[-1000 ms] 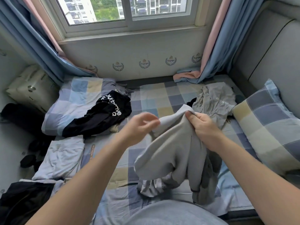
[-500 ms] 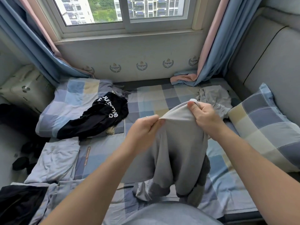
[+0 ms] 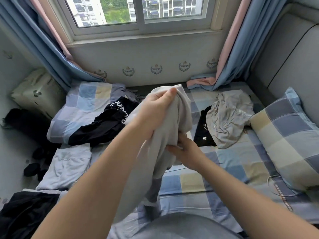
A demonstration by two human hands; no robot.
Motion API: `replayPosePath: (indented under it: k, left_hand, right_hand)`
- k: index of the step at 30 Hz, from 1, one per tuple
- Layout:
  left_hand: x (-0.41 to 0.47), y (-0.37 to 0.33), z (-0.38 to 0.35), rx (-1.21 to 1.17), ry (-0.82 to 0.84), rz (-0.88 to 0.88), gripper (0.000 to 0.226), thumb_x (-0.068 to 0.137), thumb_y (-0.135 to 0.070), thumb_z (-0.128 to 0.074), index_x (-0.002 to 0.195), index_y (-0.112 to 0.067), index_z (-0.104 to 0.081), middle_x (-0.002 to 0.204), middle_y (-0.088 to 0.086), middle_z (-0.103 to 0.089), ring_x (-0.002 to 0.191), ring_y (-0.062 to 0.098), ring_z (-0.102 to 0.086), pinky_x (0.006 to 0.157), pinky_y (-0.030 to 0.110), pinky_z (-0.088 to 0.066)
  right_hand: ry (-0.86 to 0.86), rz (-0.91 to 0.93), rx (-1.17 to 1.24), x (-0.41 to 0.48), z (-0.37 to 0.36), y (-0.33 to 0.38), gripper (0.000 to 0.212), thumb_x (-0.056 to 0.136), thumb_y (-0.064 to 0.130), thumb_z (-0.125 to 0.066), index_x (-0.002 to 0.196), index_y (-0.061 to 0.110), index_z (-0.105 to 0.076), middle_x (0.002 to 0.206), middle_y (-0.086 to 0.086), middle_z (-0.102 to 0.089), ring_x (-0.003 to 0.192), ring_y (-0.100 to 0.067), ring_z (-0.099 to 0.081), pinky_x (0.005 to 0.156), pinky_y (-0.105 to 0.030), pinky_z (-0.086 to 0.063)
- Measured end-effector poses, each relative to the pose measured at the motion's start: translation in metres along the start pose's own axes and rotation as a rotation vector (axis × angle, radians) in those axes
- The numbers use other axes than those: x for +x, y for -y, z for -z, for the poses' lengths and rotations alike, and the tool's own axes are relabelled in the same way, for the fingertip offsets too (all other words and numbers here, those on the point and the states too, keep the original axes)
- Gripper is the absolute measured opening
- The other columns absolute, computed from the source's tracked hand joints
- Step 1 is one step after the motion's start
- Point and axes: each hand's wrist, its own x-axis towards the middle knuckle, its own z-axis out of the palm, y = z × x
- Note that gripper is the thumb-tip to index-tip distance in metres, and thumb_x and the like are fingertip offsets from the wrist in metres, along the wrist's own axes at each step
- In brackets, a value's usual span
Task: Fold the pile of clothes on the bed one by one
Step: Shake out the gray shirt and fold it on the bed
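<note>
While L hand (image 3: 155, 109) grips, garment (image 3: 183, 116) hangs — vert.

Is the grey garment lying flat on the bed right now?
No: the grey garment hangs bunched from the raised left hand, with the right hand gripping it lower down.

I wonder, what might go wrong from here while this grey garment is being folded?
The grey garment hangs bunched from the left hand, with the right hand partly buried in it; laid down like this, it would likely crease. Spread out, it may also overlap the black garment or the crumpled grey shirt lying on either side of it.
</note>
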Motion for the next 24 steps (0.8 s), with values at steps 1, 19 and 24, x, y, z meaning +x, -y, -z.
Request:
replayPosePath:
  k: [1,19,24]
  left_hand:
    - [0.000,-0.002,0.007,-0.043,0.005,0.006,0.025,0.101,-0.032,-0.059,0.092,-0.016,-0.075,0.090,0.003,-0.070,0.088,0.015,-0.061,0.084,0.033,-0.049]
    - [-0.014,0.073,0.027,0.441,-0.101,0.010,0.029,0.084,-0.043,-0.077,0.094,-0.020,-0.063,0.088,-0.003,-0.069,0.080,0.013,-0.067,0.073,0.028,-0.054]
    - [-0.034,0.083,-0.036,0.250,0.298,0.076,0.020,0.087,-0.047,-0.071,0.091,-0.028,-0.074,0.086,-0.013,-0.075,0.086,0.004,-0.068,0.079,0.034,-0.056]
  right_hand:
    - [-0.050,0.012,-0.069,0.004,0.001,-0.006,0.031,0.088,0.047,-0.064,0.108,0.022,-0.067,0.104,0.002,-0.071,0.100,-0.017,-0.066,0.087,-0.037,-0.054]
    - [-0.173,0.030,0.263,0.001,0.075,0.057,0.037,0.104,0.027,-0.053,0.087,-0.004,-0.062,0.070,-0.014,-0.056,0.062,-0.026,-0.056,0.053,-0.033,-0.048]
    - [-0.211,0.029,0.541,0.000,0.070,0.094,0.029,0.105,0.020,-0.051,0.083,0.005,-0.061,0.065,-0.013,-0.065,0.060,-0.026,-0.068,0.053,-0.035,-0.057]
